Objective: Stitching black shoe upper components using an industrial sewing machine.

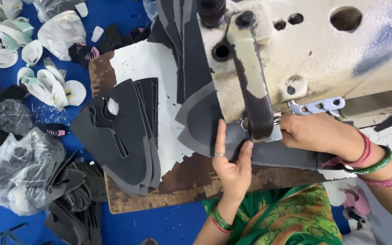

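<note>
A curved, matte dark grey fabric piece [205, 120] lies flat on the worn, chipped table [182, 181], under the head of the cream sewing machine [305, 50]. The left hand [232, 161] presses it with fingers spread flat (a ring on one); the right hand [314, 131] rests on the piece behind the machine's dark lever [252, 86], its fingers partly hidden. A stack of similar cut grey pieces [123, 136] lies to the left.

Open tabletop [137, 63] left of the sewing machine [296, 50] (stacked dark cutouts [123, 136] crowding its middle)
</note>
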